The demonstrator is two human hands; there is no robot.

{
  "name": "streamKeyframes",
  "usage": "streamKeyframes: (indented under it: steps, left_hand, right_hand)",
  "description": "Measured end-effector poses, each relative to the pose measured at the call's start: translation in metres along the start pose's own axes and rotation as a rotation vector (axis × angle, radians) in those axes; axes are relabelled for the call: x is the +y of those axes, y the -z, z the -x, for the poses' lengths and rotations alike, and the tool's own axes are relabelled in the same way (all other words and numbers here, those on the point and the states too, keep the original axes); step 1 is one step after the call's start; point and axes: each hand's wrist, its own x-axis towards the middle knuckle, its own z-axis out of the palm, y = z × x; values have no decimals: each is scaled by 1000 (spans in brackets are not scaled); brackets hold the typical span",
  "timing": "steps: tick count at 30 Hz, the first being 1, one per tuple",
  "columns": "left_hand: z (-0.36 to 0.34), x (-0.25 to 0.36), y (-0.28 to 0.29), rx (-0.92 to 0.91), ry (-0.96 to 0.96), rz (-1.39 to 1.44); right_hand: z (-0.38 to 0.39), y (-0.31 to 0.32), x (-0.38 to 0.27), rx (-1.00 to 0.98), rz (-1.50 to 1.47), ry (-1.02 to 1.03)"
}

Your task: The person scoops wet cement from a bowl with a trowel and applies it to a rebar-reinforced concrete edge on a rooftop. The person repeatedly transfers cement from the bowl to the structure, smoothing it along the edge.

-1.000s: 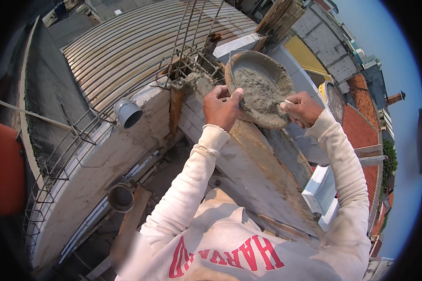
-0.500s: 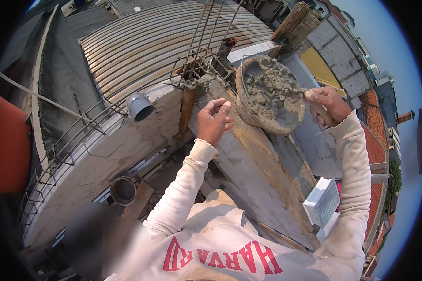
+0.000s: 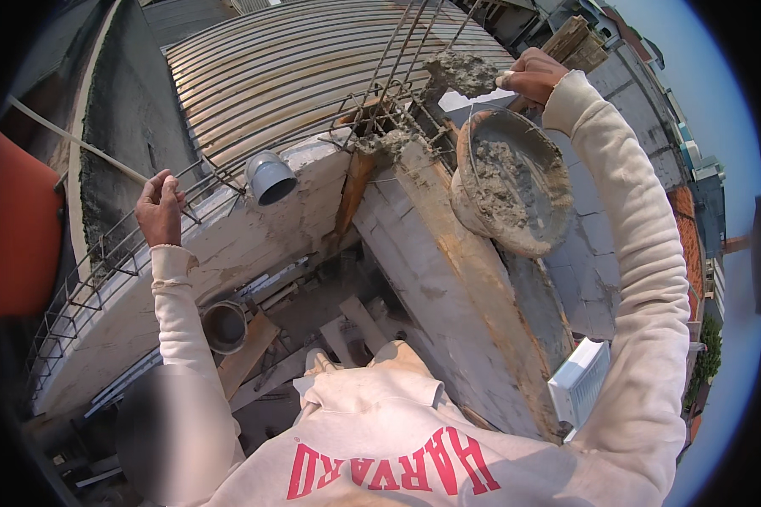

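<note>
My right hand is closed round the handle of a trowel, whose blade is coated in wet grey mortar. It is held over the steel bars at the wall corner, above and beyond a round bucket. That bucket sits tilted on the wall and holds lumpy mortar with some grey water. Far to the left, my left hand has curled fingers beside a thin pale pole and the wall's reinforcing bars. What its fingers hold, if anything, is hidden.
Upright steel rods rise from the corner. A grey pipe end juts from the left wall. Below lie planks and another bucket. Corrugated roofing stretches beyond; a white ridged box is at right.
My right hand has lifted the mortar-laden trowel out of the bucket, up and leftward to the bars. My left hand has swung far left, from near the bucket to the left wall's bars.
</note>
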Motion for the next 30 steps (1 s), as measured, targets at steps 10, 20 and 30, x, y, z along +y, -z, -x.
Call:
streamKeyframes:
  steps: [10,20,30]
  left_hand:
    - [-67,-51,33,90,-195,-633]
    - [-88,-41,20,-130,102,-1217]
    - [-72,-20,11,-59,199,-1178]
  right_hand:
    - [-79,42,-120,-279,239,-612]
    - [112,115,-141,-362,142,-821]
    - [119,2,-147,-398,-263,-887]
